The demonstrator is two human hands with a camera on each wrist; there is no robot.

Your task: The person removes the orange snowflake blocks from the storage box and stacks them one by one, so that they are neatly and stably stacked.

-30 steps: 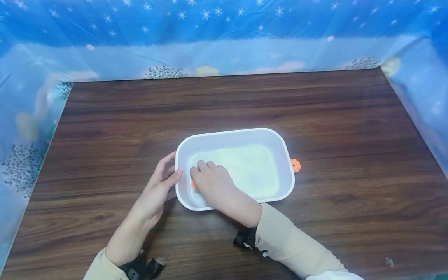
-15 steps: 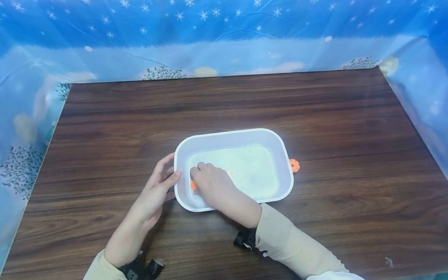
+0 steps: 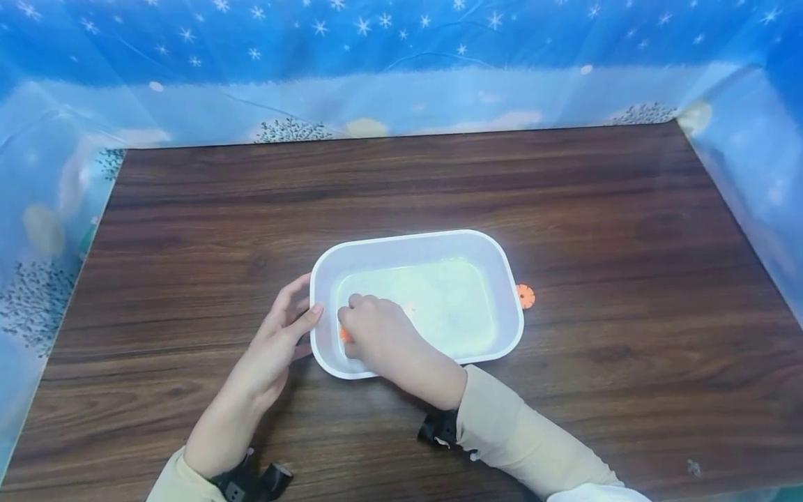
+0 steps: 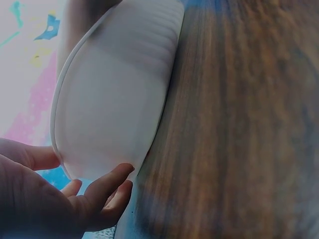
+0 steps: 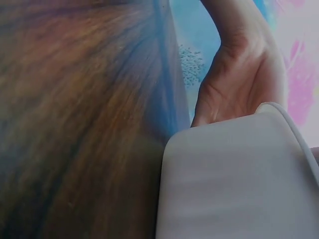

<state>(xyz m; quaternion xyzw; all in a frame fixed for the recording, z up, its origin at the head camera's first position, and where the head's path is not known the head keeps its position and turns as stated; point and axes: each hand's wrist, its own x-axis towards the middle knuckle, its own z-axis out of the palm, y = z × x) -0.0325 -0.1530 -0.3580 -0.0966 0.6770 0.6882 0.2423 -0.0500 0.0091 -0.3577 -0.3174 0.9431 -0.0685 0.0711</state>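
Note:
A white plastic basin [image 3: 452,307] with rounded corners sits on the table in the head view. My left hand [image 3: 276,341] grips its left end, thumb over the rim and fingers against the outer wall; the left wrist view shows those fingers [image 4: 112,181] low on the wall. Inside the basin, my right hand [image 3: 385,338] is bent down near the left end, pinching a small orange piece [image 3: 345,335] between thumb and fingers. Most of that piece is hidden. An orange notched disc [image 3: 526,296] lies on the table against the basin's right end, partly covered.
The brown wood-grain table [image 3: 627,265] stretches out around the basin. A blue snowflake-patterned cloth [image 3: 401,90] encloses its back and sides. Near the front right lies a small greyish mark or scrap [image 3: 693,468].
The right hand's fingers have shifted slightly inside the basin, and the thumb shows more clearly beside the orange piece. My left hand keeps its hold on the basin.

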